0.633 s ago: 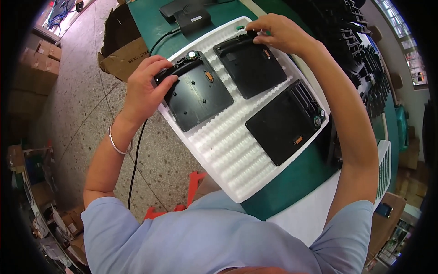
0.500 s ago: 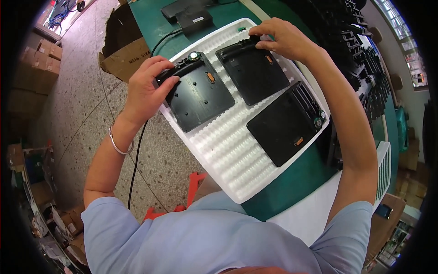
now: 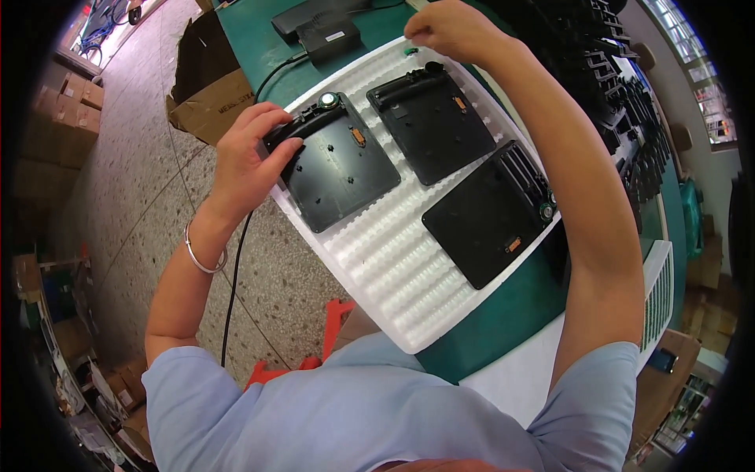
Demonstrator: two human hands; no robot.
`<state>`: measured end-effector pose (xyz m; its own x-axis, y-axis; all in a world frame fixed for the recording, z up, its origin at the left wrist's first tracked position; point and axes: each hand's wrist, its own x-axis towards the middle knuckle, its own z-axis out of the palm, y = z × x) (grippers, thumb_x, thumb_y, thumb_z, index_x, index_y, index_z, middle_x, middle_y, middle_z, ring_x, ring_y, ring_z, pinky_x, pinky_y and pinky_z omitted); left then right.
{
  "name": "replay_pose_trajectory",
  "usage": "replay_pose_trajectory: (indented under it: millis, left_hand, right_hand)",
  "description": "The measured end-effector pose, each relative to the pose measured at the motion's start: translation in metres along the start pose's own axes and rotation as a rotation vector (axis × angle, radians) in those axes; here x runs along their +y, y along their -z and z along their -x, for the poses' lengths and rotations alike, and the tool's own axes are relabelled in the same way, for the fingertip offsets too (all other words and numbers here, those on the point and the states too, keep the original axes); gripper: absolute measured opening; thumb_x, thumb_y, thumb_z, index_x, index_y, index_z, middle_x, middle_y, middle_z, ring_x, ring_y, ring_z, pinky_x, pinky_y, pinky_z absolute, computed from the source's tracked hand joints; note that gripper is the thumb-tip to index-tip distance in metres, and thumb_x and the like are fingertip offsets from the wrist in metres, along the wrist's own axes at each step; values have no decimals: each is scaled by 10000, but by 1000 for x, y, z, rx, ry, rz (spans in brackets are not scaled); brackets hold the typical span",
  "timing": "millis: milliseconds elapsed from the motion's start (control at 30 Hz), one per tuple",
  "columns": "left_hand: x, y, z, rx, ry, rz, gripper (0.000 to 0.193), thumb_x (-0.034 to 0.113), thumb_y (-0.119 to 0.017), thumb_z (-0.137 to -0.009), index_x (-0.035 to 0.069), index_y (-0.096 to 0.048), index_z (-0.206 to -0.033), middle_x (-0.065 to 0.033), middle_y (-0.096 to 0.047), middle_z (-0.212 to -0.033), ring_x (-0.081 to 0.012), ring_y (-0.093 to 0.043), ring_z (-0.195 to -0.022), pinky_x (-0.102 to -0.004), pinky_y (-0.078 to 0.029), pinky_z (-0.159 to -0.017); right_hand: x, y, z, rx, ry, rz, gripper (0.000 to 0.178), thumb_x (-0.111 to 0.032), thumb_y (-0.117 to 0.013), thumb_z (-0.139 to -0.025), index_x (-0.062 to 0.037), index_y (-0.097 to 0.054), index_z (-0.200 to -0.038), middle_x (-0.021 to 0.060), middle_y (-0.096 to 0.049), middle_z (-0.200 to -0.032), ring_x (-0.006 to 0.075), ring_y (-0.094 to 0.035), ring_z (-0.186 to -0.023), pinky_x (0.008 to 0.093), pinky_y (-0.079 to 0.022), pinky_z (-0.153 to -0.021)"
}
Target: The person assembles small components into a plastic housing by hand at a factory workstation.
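Note:
My left hand (image 3: pixel 250 157) is closed on the upper left end of a black flat panel (image 3: pixel 340 177), which has a thick ridge, a round silver part (image 3: pixel 329 100) and an orange connector. My right hand (image 3: pixel 452 31) is over the far edge of a white foam tray (image 3: pixel 370 303). Its fingers are curled together, and anything in them is hidden. Just below its fingertips shows a small green piece (image 3: pixel 410 52). Also on the tray lie a second black panel (image 3: pixel 432 130), nearest my right hand, and a third black panel (image 3: pixel 487 220) at the right.
The tray rests on a green tabletop (image 3: pixel 503 322). Behind it sits a black box-shaped adapter (image 3: pixel 330 39) with a cable. An open cardboard box (image 3: pixel 212 106) stands at the far left, and black metal parts (image 3: pixel 617 86) crowd the right. A red stool (image 3: pixel 334 322) is below.
My right hand has let go of the second panel's far end and moved away and left, over the tray's far edge. The left hand keeps its hold on the first panel.

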<state>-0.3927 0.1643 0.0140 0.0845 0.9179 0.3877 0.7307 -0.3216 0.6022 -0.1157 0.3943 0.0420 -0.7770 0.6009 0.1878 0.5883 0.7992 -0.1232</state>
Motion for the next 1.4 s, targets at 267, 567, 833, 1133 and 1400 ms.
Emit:
replay_pose_trajectory:
  millis: [267, 567, 833, 1133, 1400]
  left_hand:
    - [-4, 1, 2, -15, 7, 54, 274, 33, -742, -805, -10, -652, -1060, -116, -635, -1126, -226, -635, -1023, -306, -500, -911]
    - [-4, 1, 2, -14, 15, 59, 268, 34, -740, -814, -11, -653, -1063, -113, -632, -1133, -214, -629, -1021, -301, -496, -916]
    - [-6, -1, 2, -12, -8, 25, 268, 39, -739, -814, -10, -653, -1063, -118, -635, -1135, -225, -631, -1018, -303, -495, -913]
    - [-6, 1, 3, -5, -4, 34, 267, 42, -738, -816, -7, -652, -1063, -119, -639, -1131, -230, -633, -1017, -309, -493, -912]
    - [-7, -1, 1, 19, -58, 19, 282, 66, -754, -795, -6, -657, -1049, -120, -641, -1103, -237, -656, -946, -312, -519, -850]
  right_hand:
    - [-25, 7, -3, -71, 164, 374, 170, -211, -650, -797, -86, -760, -833, 161, -718, -887, 330, -694, -883, 433, -553, -788]
    - [-21, 3, -15, -328, -41, 167, 235, -255, -646, -824, -46, -745, -867, 187, -702, -878, 359, -677, -869, 464, -529, -782]
    - [-13, -12, -14, -185, -32, 37, 244, -261, -641, -838, -41, -740, -872, 194, -702, -889, 371, -670, -878, 452, -520, -796]
    - [-2, -4, 7, 166, -178, -317, 294, -301, -653, -844, -23, -739, -885, 193, -711, -906, 338, -680, -859, 445, -516, -799]
    - [-11, 27, 77, 66, -727, -940, 185, -267, -628, -933, -107, -716, -901, -28, -676, -801, 40, -607, -707, 275, -479, -628]
